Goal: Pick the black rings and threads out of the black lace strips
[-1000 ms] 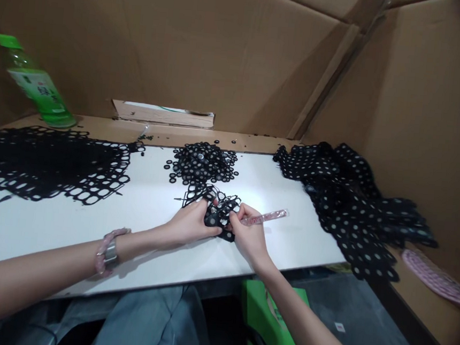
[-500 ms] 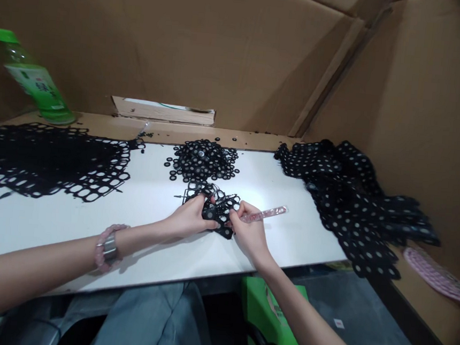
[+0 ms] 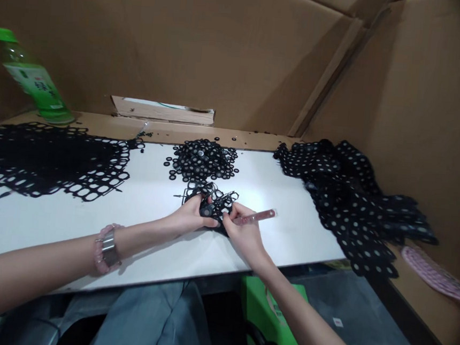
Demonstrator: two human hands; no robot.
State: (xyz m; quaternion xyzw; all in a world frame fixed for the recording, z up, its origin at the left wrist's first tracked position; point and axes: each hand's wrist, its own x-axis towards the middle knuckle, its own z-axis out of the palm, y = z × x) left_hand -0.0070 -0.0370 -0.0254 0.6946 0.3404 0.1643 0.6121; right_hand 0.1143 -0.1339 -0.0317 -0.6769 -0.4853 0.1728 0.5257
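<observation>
My left hand (image 3: pixel 195 212) pinches a black perforated sheet (image 3: pixel 209 210) between thumb and fingers, low over the white table. Closed around a slim pinkish, see-through pen-like tool (image 3: pixel 259 217) is my right hand (image 3: pixel 246 228). Its fingertips meet the right side of the sheet; the tool's tip is hidden there. Strips of black rings trail from the sheet toward the back. Just behind lies a heap of small black rings (image 3: pixel 204 160), some with pale centres.
On the left spreads a pile of black ring netting (image 3: pixel 49 159), with a green-capped bottle (image 3: pixel 40 83) behind it. Black sheets with pale dots (image 3: pixel 340 198) hang over the table's right edge. Cardboard walls (image 3: pixel 208 47) enclose the back and right. Below is a green bag (image 3: pixel 255 298).
My right hand has shifted slightly left with the tool, its fingertips now closer to my left thumb. The sheet's right part has been folded or tilted. My left hand stays nearly in place.
</observation>
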